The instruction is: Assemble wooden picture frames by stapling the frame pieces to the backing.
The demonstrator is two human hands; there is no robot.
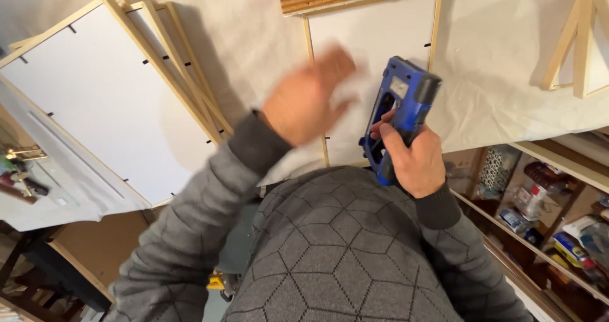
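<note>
My right hand [412,160] grips a blue staple gun [399,106] with a dark top, held above the lower right part of a white canvas on a wooden frame [374,36]. My left hand [307,100] hovers over the canvas's left edge, blurred by motion, fingers apart and holding nothing. Grey quilted sleeves cover both arms.
A large white framed canvas [95,100] lies at the left with more wooden frames [184,62] stacked beside it on a cream cloth [507,55]. Another wooden frame [580,36] sits at the top right. Shelves with assorted packages [545,214] stand at the lower right.
</note>
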